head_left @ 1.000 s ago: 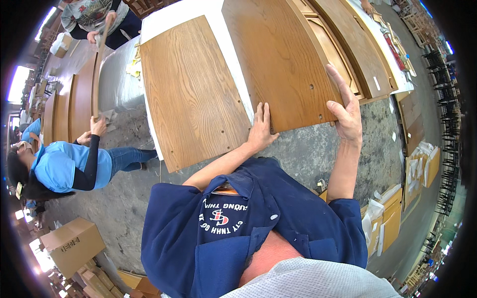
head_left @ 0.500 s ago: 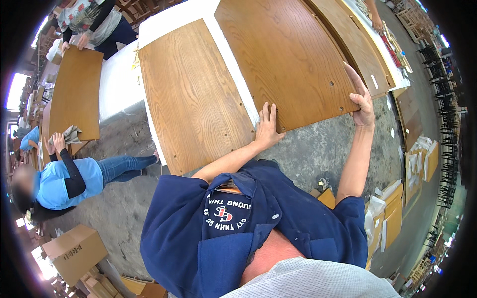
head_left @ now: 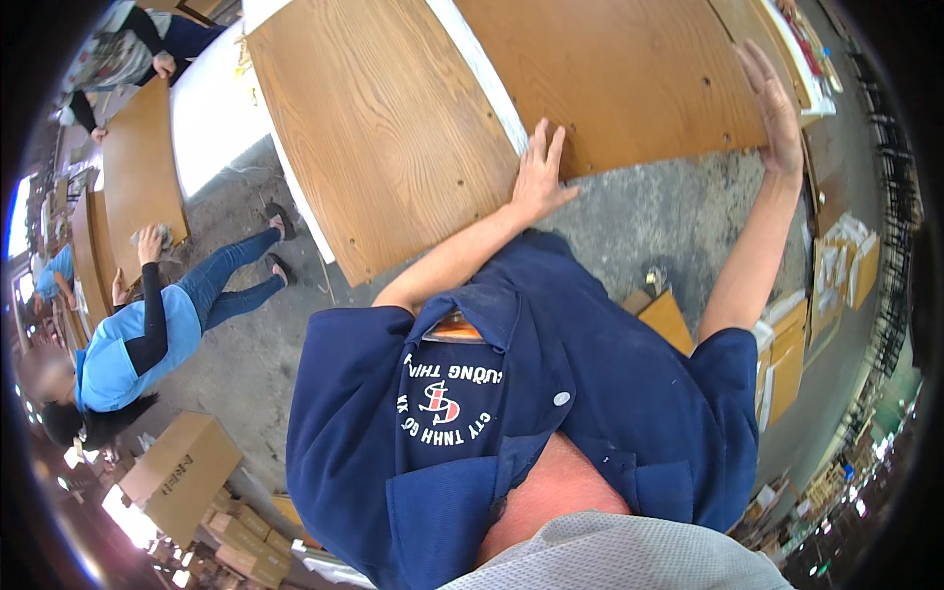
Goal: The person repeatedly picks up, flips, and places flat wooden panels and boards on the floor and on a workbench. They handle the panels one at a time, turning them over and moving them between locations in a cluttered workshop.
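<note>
Right-hand wood panel (head_left: 629,79) seen shifted toward 1 o'clock against half-second-earlier view; slide judged under way. Left hand (head_left: 539,177) laid flat on panel's near edge, fingers spread, nothing gripped. Right hand (head_left: 777,113) pressed against panel's 3 o'clock edge, fingers extended together. Second wood panel (head_left: 383,128) lying just beside, at 11 o'clock. Co-worker in light blue top (head_left: 123,349) noted at 9 o'clock, wiping curved board (head_left: 138,177).

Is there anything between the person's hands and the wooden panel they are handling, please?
Nothing visible: the left hand lies flat on the wooden panel at its near edge, and the right hand presses its right end.
</note>
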Action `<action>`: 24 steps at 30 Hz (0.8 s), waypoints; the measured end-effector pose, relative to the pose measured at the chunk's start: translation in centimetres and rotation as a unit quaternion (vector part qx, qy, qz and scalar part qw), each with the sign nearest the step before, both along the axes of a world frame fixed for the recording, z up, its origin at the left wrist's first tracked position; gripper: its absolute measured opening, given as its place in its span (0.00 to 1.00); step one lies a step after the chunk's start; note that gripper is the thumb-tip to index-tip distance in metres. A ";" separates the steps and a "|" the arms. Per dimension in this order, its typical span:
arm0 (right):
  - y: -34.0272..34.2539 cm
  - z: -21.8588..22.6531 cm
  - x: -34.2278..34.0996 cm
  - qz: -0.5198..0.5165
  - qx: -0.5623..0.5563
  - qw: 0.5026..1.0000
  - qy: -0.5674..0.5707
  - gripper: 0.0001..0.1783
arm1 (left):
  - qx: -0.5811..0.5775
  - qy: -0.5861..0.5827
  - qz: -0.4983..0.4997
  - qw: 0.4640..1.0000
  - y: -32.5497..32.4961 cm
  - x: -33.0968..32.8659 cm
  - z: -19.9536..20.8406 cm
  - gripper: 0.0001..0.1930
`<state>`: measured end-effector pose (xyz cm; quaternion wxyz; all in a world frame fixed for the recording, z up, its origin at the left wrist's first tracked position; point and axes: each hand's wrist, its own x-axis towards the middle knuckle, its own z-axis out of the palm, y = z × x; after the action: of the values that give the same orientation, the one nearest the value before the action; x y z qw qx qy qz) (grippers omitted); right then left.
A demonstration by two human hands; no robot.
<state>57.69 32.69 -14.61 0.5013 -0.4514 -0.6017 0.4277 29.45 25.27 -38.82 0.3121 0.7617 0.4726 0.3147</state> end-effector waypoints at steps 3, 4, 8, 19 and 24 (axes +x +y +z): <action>-2.4 0.1 0.5 -0.035 -0.059 0.998 -0.012 0.40 | 0.026 -0.010 -0.014 1.000 -0.7 -1.2 -0.3 0.49; -3.2 0.1 0.5 -0.045 -0.068 0.997 0.007 0.40 | 0.032 -0.003 -0.025 0.999 -1.1 -1.9 -0.4 0.46; -6.0 -0.6 -0.5 -0.050 -0.077 0.986 0.141 0.35 | 0.013 0.030 -0.053 0.998 -2.8 -5.3 -0.9 0.38; -6.9 -2.0 -3.9 -0.175 -0.031 0.978 0.110 0.28 | 0.071 0.098 -0.085 0.989 -3.1 -5.0 -3.2 0.36; -6.1 -3.0 -3.3 -0.230 0.000 0.968 0.105 0.21 | 0.085 0.078 -0.085 0.990 -3.5 -6.2 -2.8 0.35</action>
<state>54.39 26.54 -17.56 0.6462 -0.5305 -0.4258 0.3458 23.29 21.77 -41.64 0.2338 0.8451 0.4005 0.2660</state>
